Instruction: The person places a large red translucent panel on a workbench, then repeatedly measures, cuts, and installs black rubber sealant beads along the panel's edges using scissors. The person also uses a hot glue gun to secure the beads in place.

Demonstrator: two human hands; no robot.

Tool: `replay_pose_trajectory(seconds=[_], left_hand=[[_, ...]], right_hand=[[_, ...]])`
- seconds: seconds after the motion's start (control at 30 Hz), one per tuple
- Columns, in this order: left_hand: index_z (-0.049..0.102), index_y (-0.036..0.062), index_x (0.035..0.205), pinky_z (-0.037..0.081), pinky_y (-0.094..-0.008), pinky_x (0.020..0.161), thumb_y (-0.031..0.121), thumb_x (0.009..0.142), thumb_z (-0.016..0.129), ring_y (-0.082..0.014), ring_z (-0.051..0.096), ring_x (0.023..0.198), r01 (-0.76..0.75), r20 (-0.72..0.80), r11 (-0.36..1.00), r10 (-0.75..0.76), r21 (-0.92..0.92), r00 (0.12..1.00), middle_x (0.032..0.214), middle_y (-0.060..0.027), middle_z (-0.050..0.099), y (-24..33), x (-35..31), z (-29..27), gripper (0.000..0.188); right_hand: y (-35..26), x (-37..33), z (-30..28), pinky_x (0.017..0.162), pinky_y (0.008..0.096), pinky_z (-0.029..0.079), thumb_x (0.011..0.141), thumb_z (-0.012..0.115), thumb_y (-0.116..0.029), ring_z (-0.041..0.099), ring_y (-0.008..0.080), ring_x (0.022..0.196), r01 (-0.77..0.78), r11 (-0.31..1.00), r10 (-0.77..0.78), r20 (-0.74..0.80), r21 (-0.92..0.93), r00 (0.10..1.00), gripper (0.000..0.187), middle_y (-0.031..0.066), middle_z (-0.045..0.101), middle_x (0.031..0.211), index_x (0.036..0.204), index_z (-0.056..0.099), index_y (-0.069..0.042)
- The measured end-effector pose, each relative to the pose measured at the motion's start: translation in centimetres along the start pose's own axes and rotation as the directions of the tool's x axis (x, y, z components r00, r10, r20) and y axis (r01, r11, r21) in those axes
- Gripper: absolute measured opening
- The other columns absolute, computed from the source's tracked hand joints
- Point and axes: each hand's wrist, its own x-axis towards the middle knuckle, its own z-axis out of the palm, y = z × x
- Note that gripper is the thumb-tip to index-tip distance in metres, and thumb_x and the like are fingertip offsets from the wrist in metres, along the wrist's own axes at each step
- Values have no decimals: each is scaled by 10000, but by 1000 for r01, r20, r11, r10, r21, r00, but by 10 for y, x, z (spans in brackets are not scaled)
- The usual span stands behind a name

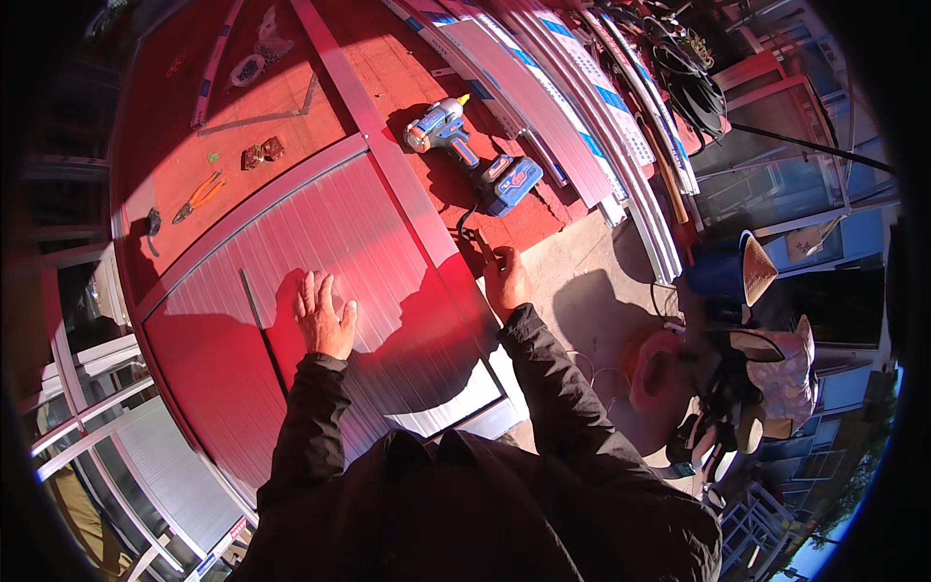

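Note:
My left hand (327,315) lies with fingers spread on a ribbed metal panel (359,218), which is set in a metal frame (393,184) on the red-covered worktable. At the frame's right side, by the table edge, my right hand (507,281) is closed. Its fingers curl near a small dark piece by the table edge, and what they hold cannot be made out. Just beyond that hand a blue-and-grey cordless power tool (470,150) with a blue battery lies on its side.
Orange-handled pliers (201,197), a flat metal square (262,116) and a small bowl (247,70) lie on the table's far left. Long metal profiles (582,97) are stacked at the right. A blue bucket (716,281) and a cone-shaped hat (756,269) are farther right.

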Motion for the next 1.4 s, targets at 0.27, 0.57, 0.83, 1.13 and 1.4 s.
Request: replay_pose_trajectory(seconds=[0.27,0.57,0.83,1.13,1.4], left_hand=[[542,58,1358,251,-573,1160,313,811,591,-394,355,1413,-118,-184,943,182,310,966,1490,-184,432,-8,6,49,605],[545,107,1371,213,-561,1178,359,837,641,-385,289,1455,89,-66,970,-76,227,995,1496,-141,432,19,6,6,597],[646,107,1162,408,-494,1013,248,851,658,-351,506,1218,593,-339,805,-566,-29,752,1245,-110,591,-87,-80,-39,342],[665,43,1011,519,-471,845,242,895,573,-365,654,981,577,-235,726,-676,-376,698,1008,-169,692,-95,-96,-49,248],[631,41,1018,514,-445,677,180,862,585,-365,661,751,321,18,602,-453,-731,891,798,-166,685,31,-203,-64,214]], right_hand=[[-2,57,8,898,468,482,787,673,-40,563,405,1071,243,970,-243,21,7,970,286,194,553,1177,1064,601,-52],[11,52,13,1077,535,352,845,620,-186,380,407,1363,456,869,-424,186,-192,886,568,179,404,1513,1401,524,-118],[22,-5,7,1060,530,371,862,656,-354,457,418,1293,514,856,-483,273,-50,832,618,202,472,1423,1405,500,-103],[-18,-29,29,1084,556,329,836,665,-365,422,420,1318,681,714,-651,204,-162,731,678,198,458,1440,1429,464,-107],[-150,-137,47,1111,537,327,915,543,-157,394,420,1381,881,288,-881,465,375,89,409,207,522,1414,1300,593,-28]])
